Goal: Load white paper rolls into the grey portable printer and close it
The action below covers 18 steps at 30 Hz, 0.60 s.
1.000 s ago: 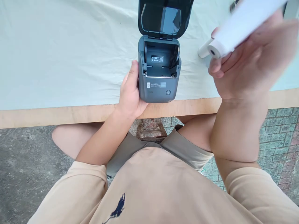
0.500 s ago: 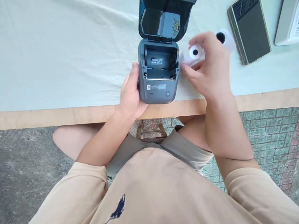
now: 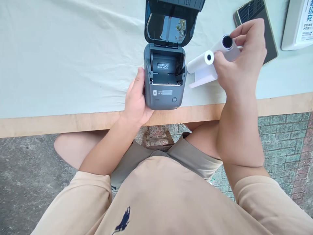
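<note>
The printer [image 3: 165,89] looks matt plastic, its lid [image 3: 168,29] glossy, the slim roll [image 3: 198,63] smooth paper, the table edge [image 3: 61,124] wood.

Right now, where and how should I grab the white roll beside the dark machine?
Probably around the middle of the white roll, coming from above: it lies on its side with its curved top facing up. The left looks worse, since that end sits close to the dark machine, and a sheet of paper spreads along the roll's near side.

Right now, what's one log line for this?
left hand: holds printer | lid: open | right hand: at black-ended roll | phone: partly behind right hand
</note>
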Each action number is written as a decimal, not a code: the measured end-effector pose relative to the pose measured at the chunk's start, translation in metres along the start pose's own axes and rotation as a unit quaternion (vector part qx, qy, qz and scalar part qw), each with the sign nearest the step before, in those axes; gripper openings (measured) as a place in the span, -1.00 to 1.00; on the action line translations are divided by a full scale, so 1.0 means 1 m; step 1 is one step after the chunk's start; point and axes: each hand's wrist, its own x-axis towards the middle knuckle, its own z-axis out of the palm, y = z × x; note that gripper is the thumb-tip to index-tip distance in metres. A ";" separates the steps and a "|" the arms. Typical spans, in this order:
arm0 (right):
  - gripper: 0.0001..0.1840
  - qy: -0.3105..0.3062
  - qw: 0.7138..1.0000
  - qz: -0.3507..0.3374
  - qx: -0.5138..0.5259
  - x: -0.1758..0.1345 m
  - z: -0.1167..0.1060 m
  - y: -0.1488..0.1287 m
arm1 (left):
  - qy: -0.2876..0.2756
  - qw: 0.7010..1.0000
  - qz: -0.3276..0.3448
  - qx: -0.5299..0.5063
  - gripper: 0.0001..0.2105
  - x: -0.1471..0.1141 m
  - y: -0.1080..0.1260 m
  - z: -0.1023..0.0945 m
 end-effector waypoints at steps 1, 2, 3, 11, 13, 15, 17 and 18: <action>-0.67 -0.006 1.000 0.003 0.004 0.000 -0.002 0.000 | 0.001 1.000 0.000 0.002 -0.62 0.000 0.000 0.000; -0.66 -0.010 1.000 0.004 0.009 0.000 -0.003 0.000 | 0.003 1.000 -0.001 0.007 -0.62 0.000 0.001 0.000; -0.67 -0.012 1.000 0.002 0.014 0.000 -0.004 0.000 | 0.005 1.000 -0.002 0.013 -0.62 -0.001 0.001 0.000; -0.75 -0.019 0.995 -0.075 0.065 -0.007 -0.006 -0.013 | 0.004 1.000 -0.003 0.019 -0.61 -0.001 0.001 0.003; -0.75 -0.003 0.992 -0.096 0.076 -0.006 -0.003 -0.013 | 0.004 1.000 -0.004 0.014 -0.62 -0.001 0.001 0.002; -0.72 0.042 0.988 -0.109 0.102 -0.001 0.002 -0.008 | 0.005 1.000 -0.001 0.008 -0.64 -0.001 0.000 0.002; -0.71 0.109 0.973 -0.134 0.153 0.007 0.005 -0.001 | 0.011 1.000 -0.003 0.008 -0.64 0.000 0.000 0.002; -0.73 0.137 0.961 -0.155 0.182 0.010 0.005 0.002 | 0.015 1.000 -0.006 0.010 -0.63 0.000 0.000 0.002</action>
